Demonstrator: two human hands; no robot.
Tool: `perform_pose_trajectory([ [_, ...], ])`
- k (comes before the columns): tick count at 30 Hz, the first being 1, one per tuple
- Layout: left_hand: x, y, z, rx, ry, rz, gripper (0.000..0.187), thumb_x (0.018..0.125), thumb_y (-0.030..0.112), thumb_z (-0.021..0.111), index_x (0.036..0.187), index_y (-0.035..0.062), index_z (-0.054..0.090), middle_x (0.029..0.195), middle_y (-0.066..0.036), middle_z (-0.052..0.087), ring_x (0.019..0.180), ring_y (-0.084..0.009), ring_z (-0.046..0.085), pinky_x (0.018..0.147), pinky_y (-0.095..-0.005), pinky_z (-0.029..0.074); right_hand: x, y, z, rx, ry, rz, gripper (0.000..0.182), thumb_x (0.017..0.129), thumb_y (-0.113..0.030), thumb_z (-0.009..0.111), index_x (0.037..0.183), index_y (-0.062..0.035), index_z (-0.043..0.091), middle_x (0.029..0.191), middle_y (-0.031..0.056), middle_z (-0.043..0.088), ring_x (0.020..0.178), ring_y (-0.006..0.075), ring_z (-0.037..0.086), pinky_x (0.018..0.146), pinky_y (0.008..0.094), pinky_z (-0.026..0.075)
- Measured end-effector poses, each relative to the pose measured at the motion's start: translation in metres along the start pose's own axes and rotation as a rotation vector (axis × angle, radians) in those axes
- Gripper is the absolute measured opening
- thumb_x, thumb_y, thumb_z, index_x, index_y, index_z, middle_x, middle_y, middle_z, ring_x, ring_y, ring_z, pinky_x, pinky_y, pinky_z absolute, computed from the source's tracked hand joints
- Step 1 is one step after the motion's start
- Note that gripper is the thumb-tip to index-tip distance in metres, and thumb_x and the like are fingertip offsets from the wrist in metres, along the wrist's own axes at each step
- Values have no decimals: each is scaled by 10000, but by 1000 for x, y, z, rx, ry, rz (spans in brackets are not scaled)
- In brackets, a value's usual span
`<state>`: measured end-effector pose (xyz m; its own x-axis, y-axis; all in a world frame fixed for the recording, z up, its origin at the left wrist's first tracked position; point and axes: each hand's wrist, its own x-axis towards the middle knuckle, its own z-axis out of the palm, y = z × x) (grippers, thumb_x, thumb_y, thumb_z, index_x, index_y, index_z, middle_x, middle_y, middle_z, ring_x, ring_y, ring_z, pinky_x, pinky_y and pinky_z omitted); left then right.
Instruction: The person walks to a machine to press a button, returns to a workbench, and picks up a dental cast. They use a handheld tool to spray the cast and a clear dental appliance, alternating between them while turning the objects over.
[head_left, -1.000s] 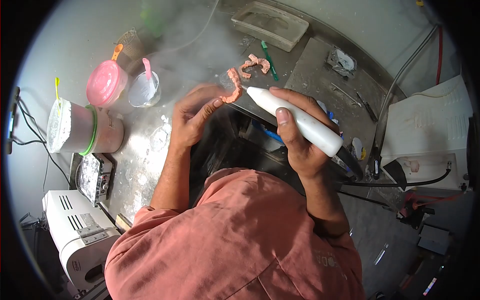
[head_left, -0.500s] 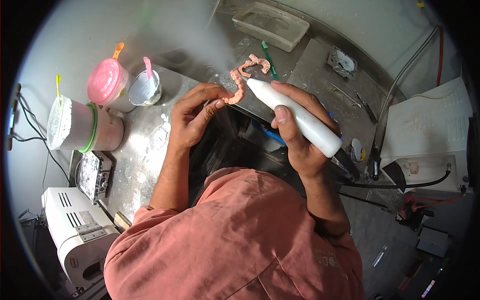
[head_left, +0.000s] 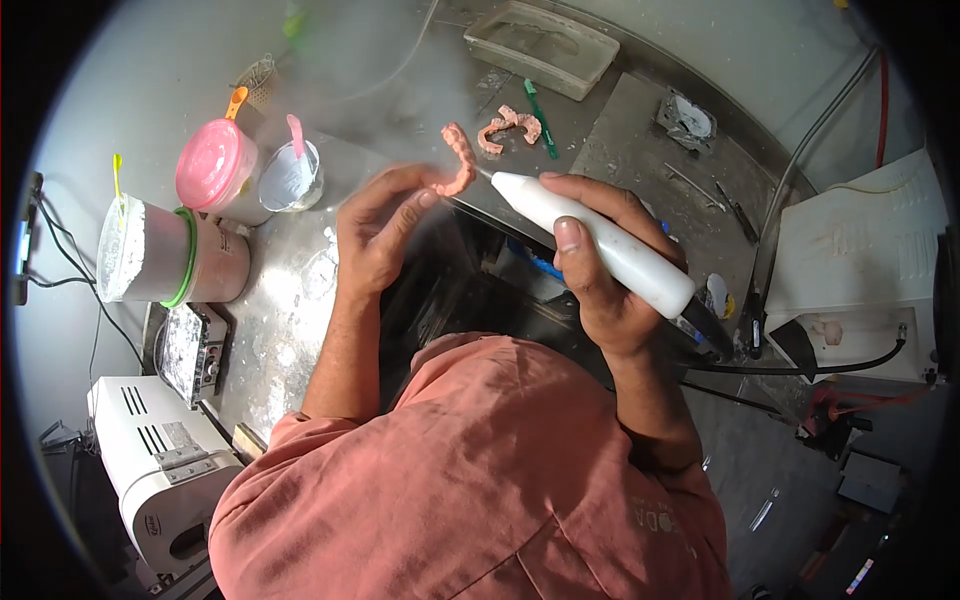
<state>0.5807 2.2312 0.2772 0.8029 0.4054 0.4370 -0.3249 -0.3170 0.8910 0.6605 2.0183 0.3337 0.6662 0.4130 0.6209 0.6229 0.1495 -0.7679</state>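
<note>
My left hand (head_left: 372,235) pinches one end of a pink dental arch model (head_left: 459,160) between thumb and fingers, holding it above the edge of the bench. In my right hand (head_left: 615,305) is a white steam cleaner handpiece (head_left: 595,235), its thin metal nozzle turned toward the model. A small gap appears to lie between nozzle and model. Pale steam (head_left: 400,100) drifts beyond my left hand. Further back on the bench lie more pink dental pieces (head_left: 515,122), beside a green toothbrush (head_left: 540,115).
To the left stand a pink-lidded tub (head_left: 215,165), a bowl with a pink spoon (head_left: 290,180) and white powder buckets (head_left: 145,245). A shallow tray (head_left: 545,50) sits at the back. The handpiece's black hose (head_left: 800,372) runs to a white machine (head_left: 850,260) at right.
The dental model has turned in my left hand and shifted slightly left, away from the loose pieces. The handpiece has dropped a little. The steam has thinned and spread.
</note>
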Motion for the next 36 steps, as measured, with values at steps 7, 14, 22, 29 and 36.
perform_pose_trajectory([
  [7,-2,-11,3,-247,25,-77,182,902,81,660,1051,-21,673,1049,-88,674,976,-161,611,877,-286,464,0,-1,2,-13,-1,-83,240,871,-92,617,1039,72,667,965,120,703,616,84,574,575,231,481],
  [14,1,11,19,-79,42,-5,195,872,44,693,1049,-33,666,1016,-74,682,934,-132,615,853,-267,474,4,5,-1,-173,13,-236,236,860,-92,648,1028,74,666,975,144,705,749,162,656,649,270,525],
  [22,1,30,31,279,206,91,202,789,42,778,974,-2,710,900,-70,705,781,-120,637,737,-242,507,1,3,6,-326,-50,-238,263,840,-107,689,1060,35,658,986,126,704,787,215,678,726,302,530],
  [29,2,35,36,327,211,124,201,776,32,783,964,5,717,897,-80,710,766,-131,649,712,-251,520,3,9,10,-325,-47,-272,281,834,-98,697,1079,30,650,983,128,701,759,222,670,694,305,527],
  [36,4,36,37,304,209,141,205,777,23,778,973,10,721,910,-80,713,773,-140,654,718,-254,527,8,12,12,-260,-56,-289,298,828,-94,703,1092,34,648,993,137,697,770,231,673,693,309,531],
])
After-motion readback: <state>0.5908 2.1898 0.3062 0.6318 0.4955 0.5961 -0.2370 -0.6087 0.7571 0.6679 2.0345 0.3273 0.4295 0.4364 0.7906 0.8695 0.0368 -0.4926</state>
